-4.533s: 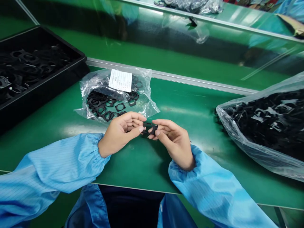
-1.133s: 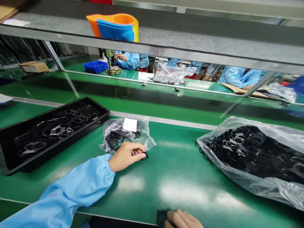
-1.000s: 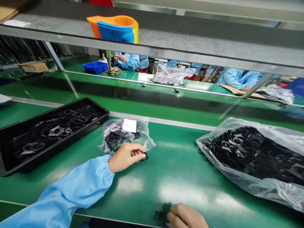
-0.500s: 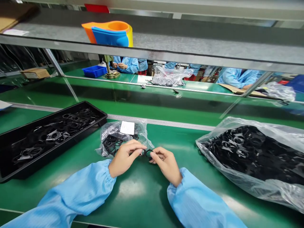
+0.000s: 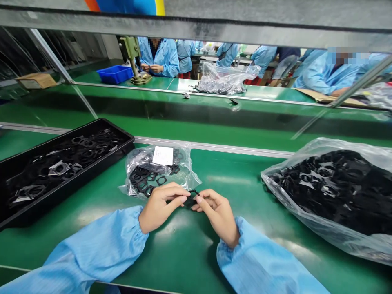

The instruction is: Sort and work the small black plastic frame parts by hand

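Pinching the black gasket [image 5: 191, 200] between the fingertips of my left hand [image 5: 162, 207] and right hand [image 5: 217, 214], both closed narrow, just below the clear plastic bag [image 5: 186, 173]; grip even.

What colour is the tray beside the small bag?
The tray is black, seen in the head view.

Plastic bag [image 5: 159, 171] (labelled) beyond the hands [image 5: 162, 206]

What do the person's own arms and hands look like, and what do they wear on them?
The left sleeve and the right sleeve are loose, light blue and smock-like, gathered by elastic into puffy cuffs at the wrists. The left hand and the right hand are bare, without gloves.
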A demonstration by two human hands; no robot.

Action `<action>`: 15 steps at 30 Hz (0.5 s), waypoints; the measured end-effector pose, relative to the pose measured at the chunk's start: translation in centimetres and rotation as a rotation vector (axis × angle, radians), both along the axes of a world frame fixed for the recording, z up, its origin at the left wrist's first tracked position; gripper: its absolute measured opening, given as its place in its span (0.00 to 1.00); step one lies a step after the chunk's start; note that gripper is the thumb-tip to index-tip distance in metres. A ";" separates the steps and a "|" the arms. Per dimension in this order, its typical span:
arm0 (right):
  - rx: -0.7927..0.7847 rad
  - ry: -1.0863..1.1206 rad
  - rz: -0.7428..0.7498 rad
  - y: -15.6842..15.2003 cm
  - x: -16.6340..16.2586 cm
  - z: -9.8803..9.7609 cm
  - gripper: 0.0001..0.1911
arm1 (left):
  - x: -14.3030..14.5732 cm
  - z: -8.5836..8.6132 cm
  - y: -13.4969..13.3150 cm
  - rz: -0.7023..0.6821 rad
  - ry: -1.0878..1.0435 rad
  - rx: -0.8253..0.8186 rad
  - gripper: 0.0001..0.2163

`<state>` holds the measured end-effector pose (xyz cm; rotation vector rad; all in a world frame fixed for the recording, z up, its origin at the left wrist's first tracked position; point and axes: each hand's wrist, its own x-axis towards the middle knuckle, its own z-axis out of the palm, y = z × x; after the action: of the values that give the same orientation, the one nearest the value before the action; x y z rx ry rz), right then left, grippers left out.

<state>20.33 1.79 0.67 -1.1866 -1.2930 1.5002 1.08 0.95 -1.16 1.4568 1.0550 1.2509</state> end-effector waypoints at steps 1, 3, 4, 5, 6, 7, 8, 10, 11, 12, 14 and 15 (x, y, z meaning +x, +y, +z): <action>-0.004 0.004 -0.002 0.0 0.0 0.0 0.28 | 0.0 0.0 0.0 0.009 -0.012 -0.011 0.07; -0.008 0.007 -0.002 0.0 0.0 -0.1 0.28 | 0.1 0.0 0.1 0.039 -0.044 -0.060 0.09; -0.009 0.007 0.001 0.1 0.1 -0.1 0.28 | 0.1 0.0 0.1 0.051 -0.063 -0.091 0.10; -0.007 0.006 0.004 0.1 0.1 -0.2 0.28 | 0.2 0.0 0.2 0.053 -0.081 -0.119 0.10; -0.005 0.006 0.009 0.1 0.1 -0.2 0.28 | 0.2 0.1 0.2 0.043 -0.096 -0.136 0.10; -0.002 0.006 0.013 0.2 0.2 -0.1 0.27 | 0.3 0.1 0.2 0.026 -0.106 -0.141 0.09; 0.001 0.006 0.014 0.2 0.2 -0.1 0.26 | 0.3 0.2 0.3 0.008 -0.112 -0.135 0.09; 0.001 0.009 0.016 0.2 0.2 -0.1 0.24 | 0.3 0.2 0.3 -0.005 -0.116 -0.126 0.09; -0.001 0.013 0.019 0.1 0.2 0.0 0.23 | 0.3 0.3 0.3 0.000 -0.117 -0.133 0.10; -0.001 0.018 0.020 0.1 0.2 0.0 0.22 | 0.3 0.3 0.3 0.007 -0.118 -0.147 0.11; 0.000 0.034 0.026 0.0 0.2 0.0 0.21 | 0.2 0.3 0.3 0.014 -0.117 -0.187 0.12; 0.003 0.043 0.031 0.0 0.2 0.0 0.21 | 0.2 0.4 0.3 0.013 -0.115 -0.201 0.13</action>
<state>20.56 1.75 0.65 -1.1308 -1.2901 1.5372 1.29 1.29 -0.81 1.2130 1.0810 1.1869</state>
